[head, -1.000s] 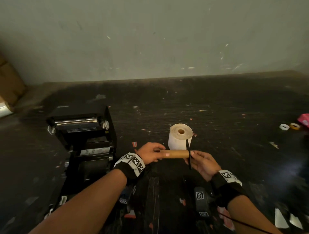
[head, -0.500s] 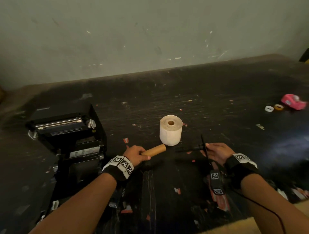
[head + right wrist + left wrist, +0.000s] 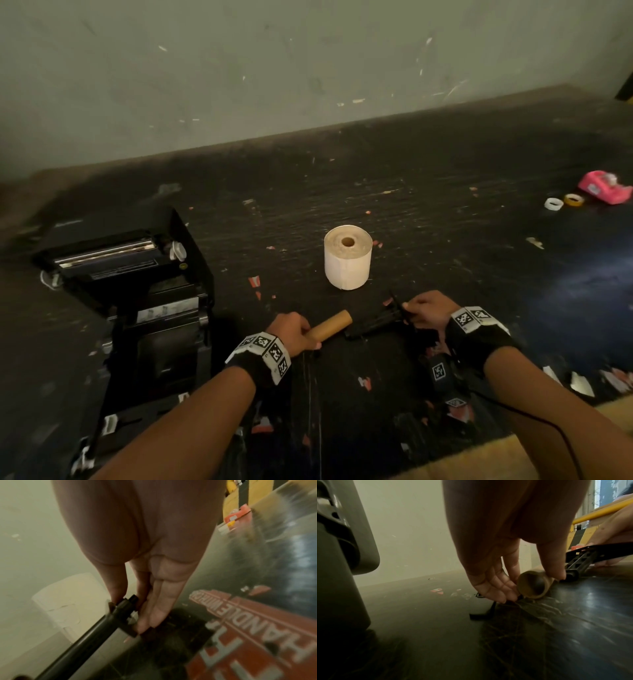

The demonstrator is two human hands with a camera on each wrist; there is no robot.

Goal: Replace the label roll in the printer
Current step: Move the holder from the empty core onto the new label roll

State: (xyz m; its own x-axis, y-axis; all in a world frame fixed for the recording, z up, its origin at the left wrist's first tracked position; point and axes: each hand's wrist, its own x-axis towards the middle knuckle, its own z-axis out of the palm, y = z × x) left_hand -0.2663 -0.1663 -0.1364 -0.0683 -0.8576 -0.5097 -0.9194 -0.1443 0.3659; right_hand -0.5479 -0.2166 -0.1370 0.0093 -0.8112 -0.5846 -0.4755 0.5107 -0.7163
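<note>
The black label printer [image 3: 137, 301] stands open at the left of the dark table. A full white label roll [image 3: 347, 257] stands on end in the middle. My left hand [image 3: 294, 334] holds the empty brown cardboard core [image 3: 330, 328] between thumb and fingers, low on the table; its open end [image 3: 533, 584] faces the left wrist camera. My right hand [image 3: 423, 308] pinches the flanged end of the black spindle [image 3: 373, 322], which lies clear of the core. In the right wrist view my fingers [image 3: 154, 609] and thumb hold the spindle [image 3: 96, 630] at its end.
A pink tape dispenser [image 3: 604, 186], a white ring [image 3: 553, 204] and a yellow ring [image 3: 573, 199] sit at the far right. Paper scraps and red stickers litter the table [image 3: 445, 212]. A grey wall [image 3: 308, 68] backs it. A yellow rail [image 3: 600, 511] runs on the right.
The black spindle has come out of the brown core. My hands moved apart: the left lowered the core to the table, the right drew the spindle away to the right.
</note>
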